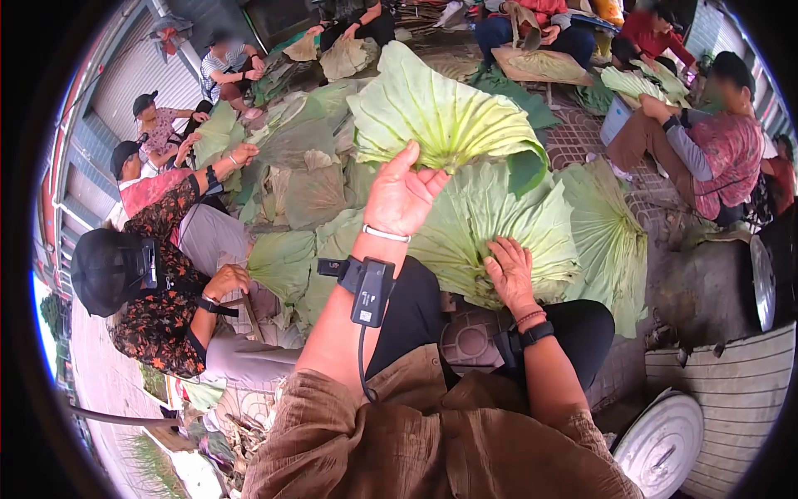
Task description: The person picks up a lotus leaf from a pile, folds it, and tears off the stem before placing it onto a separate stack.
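Note:
My left hand (405, 191) is raised in front of me, palm up, pinching a large pale green lotus leaf (440, 116) near its stem end. The leaf fans out upward, its ribs showing, and its right edge folds over to a darker green side. Lower and to the right, my right hand (509, 270) grips the near part of another lotus leaf (490, 216), fingers bent against it over my knees. A further lotus leaf (607, 233) spreads out just right of that one. The undersides of my right fingers are hidden.
Many lotus leaves (312, 195) lie heaped on the paving ahead and to the left. A person in a dark cap (112, 270) sits close on my left; several others sit around the heap. A round metal lid (661, 445) leans at the lower right beside a striped surface (731, 399).

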`<state>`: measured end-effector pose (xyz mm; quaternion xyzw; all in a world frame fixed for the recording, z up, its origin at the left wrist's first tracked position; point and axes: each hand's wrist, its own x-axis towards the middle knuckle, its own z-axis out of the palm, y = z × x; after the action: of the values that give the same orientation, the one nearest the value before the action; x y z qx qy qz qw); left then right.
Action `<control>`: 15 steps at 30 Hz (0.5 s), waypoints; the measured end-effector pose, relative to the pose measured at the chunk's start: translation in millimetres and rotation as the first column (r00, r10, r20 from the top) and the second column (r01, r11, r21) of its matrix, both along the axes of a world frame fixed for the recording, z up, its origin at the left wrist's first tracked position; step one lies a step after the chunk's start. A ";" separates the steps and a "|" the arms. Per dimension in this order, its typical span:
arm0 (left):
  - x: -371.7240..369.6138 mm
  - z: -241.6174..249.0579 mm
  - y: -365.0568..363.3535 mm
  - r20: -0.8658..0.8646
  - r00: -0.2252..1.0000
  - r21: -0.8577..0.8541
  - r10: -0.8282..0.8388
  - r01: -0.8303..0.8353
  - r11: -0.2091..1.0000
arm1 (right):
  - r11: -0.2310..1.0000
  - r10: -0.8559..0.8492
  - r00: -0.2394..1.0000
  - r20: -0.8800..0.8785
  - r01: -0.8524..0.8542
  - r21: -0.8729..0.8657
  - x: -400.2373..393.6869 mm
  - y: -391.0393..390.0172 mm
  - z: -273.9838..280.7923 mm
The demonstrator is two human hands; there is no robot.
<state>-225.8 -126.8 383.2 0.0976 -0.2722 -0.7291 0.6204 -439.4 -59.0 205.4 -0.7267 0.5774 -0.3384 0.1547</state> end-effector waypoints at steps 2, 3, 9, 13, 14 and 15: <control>-20.4 -46.8 -7.4 0.152 0.987 0.234 -0.055 0.018 0.972 | 1.000 -0.018 0.994 0.106 0.019 -0.010 -4.8 -1.2 3.0; -31.7 -67.1 -5.0 0.229 0.969 0.318 -0.094 0.017 0.948 | 0.999 -0.031 0.955 0.293 0.017 0.050 -8.0 -1.9 5.6; -58.2 -162.2 16.4 0.431 0.872 0.623 -0.232 -0.101 0.776 | 0.955 -0.289 0.264 0.920 0.009 0.297 -15.8 3.2 21.9; -53.6 -152.5 20.8 0.416 0.869 0.628 -0.268 -0.061 0.776 | 0.958 -0.287 0.106 0.952 0.064 0.281 -21.6 -2.4 13.6; -52.2 -150.7 21.3 0.420 0.864 0.614 -0.279 -0.044 0.788 | 0.954 -0.297 0.095 0.950 0.063 0.292 -21.0 -3.2 9.6; -51.8 -147.3 21.5 0.391 0.878 0.614 -0.277 -0.024 0.789 | 0.959 -0.280 0.096 0.955 0.077 0.274 -21.0 -5.7 6.8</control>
<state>-277.7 -105.3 235.8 0.4405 -0.1720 -0.7735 0.4220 -460.4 -64.7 212.2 -0.2294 0.4370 -0.7040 0.5106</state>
